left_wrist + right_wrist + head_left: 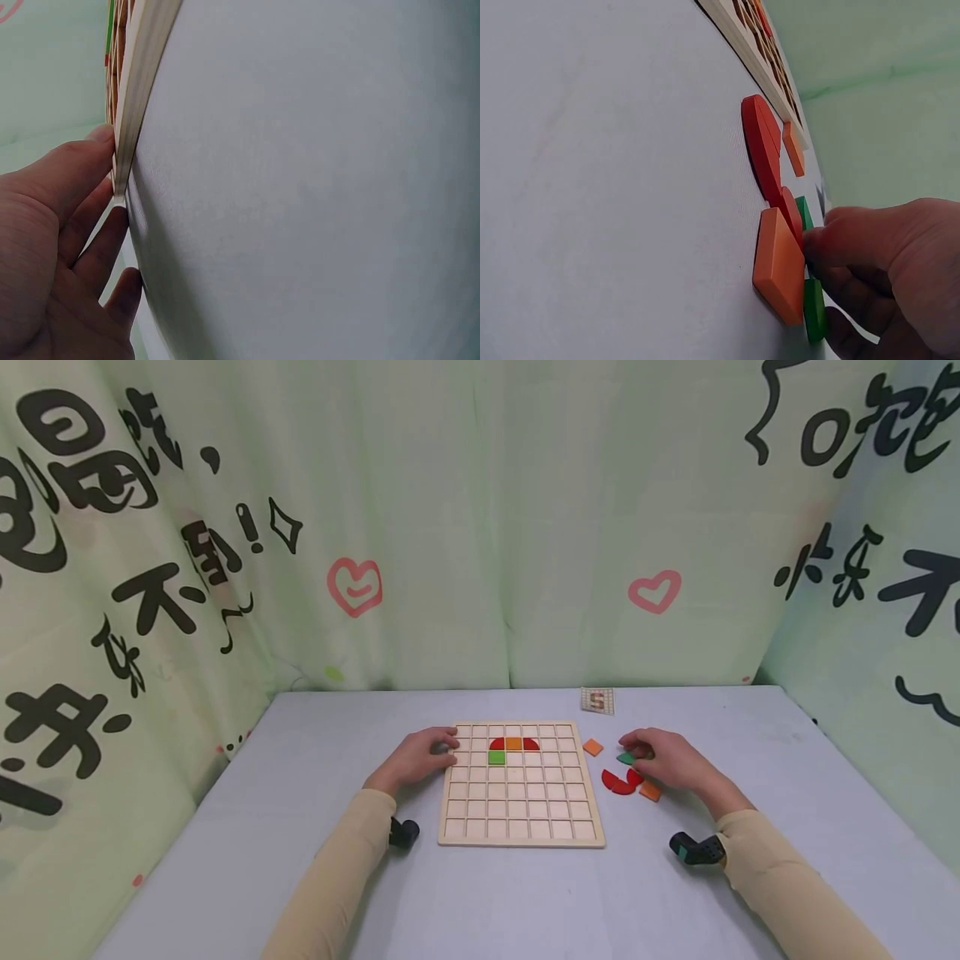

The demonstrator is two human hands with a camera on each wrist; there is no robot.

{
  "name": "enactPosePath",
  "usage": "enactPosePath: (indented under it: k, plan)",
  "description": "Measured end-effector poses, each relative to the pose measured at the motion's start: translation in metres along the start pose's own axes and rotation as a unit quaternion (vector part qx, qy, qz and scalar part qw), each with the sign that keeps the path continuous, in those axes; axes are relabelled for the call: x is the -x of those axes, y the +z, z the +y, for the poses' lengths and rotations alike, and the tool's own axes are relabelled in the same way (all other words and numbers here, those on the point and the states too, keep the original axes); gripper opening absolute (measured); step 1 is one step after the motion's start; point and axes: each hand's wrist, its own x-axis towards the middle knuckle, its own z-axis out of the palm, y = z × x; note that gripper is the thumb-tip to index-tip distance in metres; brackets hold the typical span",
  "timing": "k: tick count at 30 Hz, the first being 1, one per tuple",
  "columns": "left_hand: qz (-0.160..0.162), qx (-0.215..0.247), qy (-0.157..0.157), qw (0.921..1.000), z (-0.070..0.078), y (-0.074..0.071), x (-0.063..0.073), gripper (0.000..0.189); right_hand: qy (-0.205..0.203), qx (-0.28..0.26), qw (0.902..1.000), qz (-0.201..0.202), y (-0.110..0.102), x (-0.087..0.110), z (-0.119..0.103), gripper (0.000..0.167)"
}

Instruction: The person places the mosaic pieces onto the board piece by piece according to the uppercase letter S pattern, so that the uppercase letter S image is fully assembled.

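My left hand (422,758) rests at the left edge of a wooden grid board (522,840), near its far corner. Its thumb touches the rim in the left wrist view, and its fingers lie loosely extended. On the board sit an orange square (513,743) between two red rounded pieces (531,744), and a green square (497,757). To the right of the board, my right hand (667,760) has thumb and fingers curled at a dark green piece (625,759), pinching it low among loose pieces. The fingers partly hide green pieces (815,311) in the right wrist view.
Loose red curved pieces (617,783) and an orange piece (650,791) lie close by the right hand. Another orange square (593,747) is beside the board's right edge. A small patterned card (597,700) lies at the back of the white table (525,902). Printed curtains surround it.
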Motion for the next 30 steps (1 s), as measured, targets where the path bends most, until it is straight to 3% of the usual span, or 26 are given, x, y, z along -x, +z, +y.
enactPosePath:
  k: [6,30]
  plan:
    - [-0.002,0.002,-0.003,1.0000,0.001,-0.001,0.001,0.026,0.007,-0.011,0.9999,-0.001,0.000,0.000,-0.002,0.032]
    - [0.001,0.007,0.001,1.0000,0.004,-0.002,0.003,0.026,0.008,0.006,0.9998,0.018,0.002,-0.002,-0.011,0.035]
